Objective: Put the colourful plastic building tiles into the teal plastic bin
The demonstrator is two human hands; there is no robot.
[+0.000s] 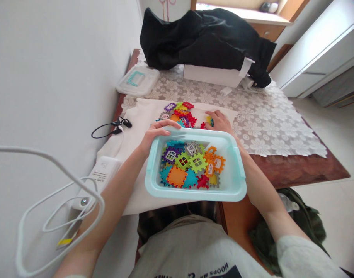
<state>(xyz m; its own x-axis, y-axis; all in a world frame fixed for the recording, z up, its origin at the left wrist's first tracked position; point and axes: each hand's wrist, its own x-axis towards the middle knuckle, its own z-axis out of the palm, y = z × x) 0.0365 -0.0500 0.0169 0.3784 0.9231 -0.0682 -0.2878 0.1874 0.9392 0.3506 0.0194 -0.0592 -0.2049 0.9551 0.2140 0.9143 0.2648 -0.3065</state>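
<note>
My left hand (157, 133) grips the far left rim of a light blue plastic bin (237, 181) that sits at the table's near edge. Inside the bin lie several colourful interlocking building tiles (191, 164), some with windows. My right hand (220, 120) reaches past the bin's far right corner and rests on loose tiles on the white cloth, fingers curled over a yellow and blue piece (209, 121). A pile of more tiles (178, 114) lies on the cloth just left of that hand.
A clear bin lid (138, 80) lies at the far left. A white box (213, 75) under a black garment (206, 38) fills the back. White cables (49, 208), a power adapter (103, 173) and a black cord (113, 125) lie left. A lace tablecloth (275, 127) covers the right side.
</note>
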